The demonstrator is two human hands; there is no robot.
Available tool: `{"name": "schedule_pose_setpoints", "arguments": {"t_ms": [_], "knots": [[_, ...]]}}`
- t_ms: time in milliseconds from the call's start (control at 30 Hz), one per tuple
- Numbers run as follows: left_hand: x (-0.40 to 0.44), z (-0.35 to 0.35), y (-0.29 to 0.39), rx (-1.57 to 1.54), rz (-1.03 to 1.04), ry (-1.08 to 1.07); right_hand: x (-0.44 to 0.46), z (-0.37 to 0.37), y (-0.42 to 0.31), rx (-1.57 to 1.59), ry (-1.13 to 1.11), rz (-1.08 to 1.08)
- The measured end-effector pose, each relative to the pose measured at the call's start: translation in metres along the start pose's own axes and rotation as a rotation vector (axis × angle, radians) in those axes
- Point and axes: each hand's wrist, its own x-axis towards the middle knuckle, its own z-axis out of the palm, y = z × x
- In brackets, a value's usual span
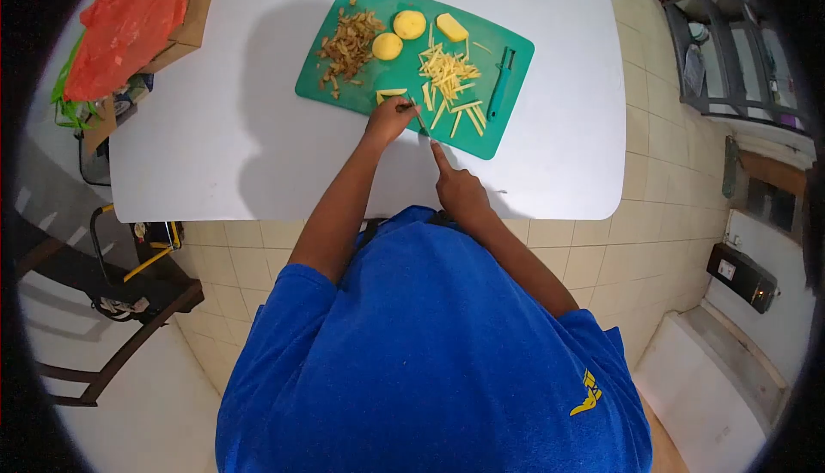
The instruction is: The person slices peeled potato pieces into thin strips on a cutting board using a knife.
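Note:
On the white table lies a green cutting board [344, 99]. My left hand [389, 121] is closed at the board's near edge, fingers together around the blade end of a knife [422, 122]; whether a potato piece is under them is hidden. My right hand [462, 191] grips the knife's handle, index finger stretched toward the blade. Pale potato sticks [449, 72] lie heaped to the right of the blade, and a few cut pieces [392, 92] sit just beyond my left hand. Peeled potatoes [409, 24] rest farther back, left of a cut potato piece [451, 28].
Brown peelings [348, 43] are piled on the board's left part. A green peeler [500, 86] lies at its right side. A cardboard box [193, 9] with a red plastic bag [129, 26] stands at the table's left end. A dark rack [722, 52] is at the right.

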Motion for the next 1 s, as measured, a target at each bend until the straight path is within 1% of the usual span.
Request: {"name": "schedule_pose_setpoints", "arguments": {"t_ms": [33,167,233,367,467,533,633,667,733,833,933,1000], "knots": [[-0.003,-0.002,0.006,0.008,-0.006,-0.016,-0.002,0.001,0.000,0.016,0.002,0.007],[0.006,0.006,-0.009,-0.007,-0.018,0.013,-0.004,0.012,0.002,0.031,0.021,0.017],[0.001,0.005,-0.003,-0.023,-0.036,0.017,-0.005,0.012,0.001,0.048,0.026,0.019],[0.011,0.009,-0.016,0.015,-0.026,-0.004,-0.005,0.011,-0.006,0.054,0.024,0.028],[-0.005,0.002,0.004,0.042,-0.033,0.010,-0.006,0.006,-0.010,0.052,0.035,0.024],[-0.009,0.000,0.010,0.057,-0.031,0.041,-0.004,0.007,-0.012,0.006,0.046,0.025],[-0.012,0.001,0.018,0.040,-0.086,0.032,-0.005,0.010,-0.015,0.014,0.054,0.026],[-0.013,0.000,0.020,0.047,-0.065,0.029,-0.004,0.009,-0.014,0.015,0.039,0.036],[-0.012,0.001,0.017,0.063,-0.021,0.022,-0.005,0.007,-0.014,0.018,0.007,0.056],[-0.010,0.002,0.014,0.045,-0.017,0.017,-0.006,0.006,-0.015,0.035,0.009,0.060],[-0.008,0.001,0.013,0.073,-0.059,0.028,-0.006,0.019,-0.014,0.079,0.092,0.012],[-0.005,0.001,0.012,0.070,-0.083,0.013,-0.004,0.021,-0.013,0.042,0.070,0.027]]}}
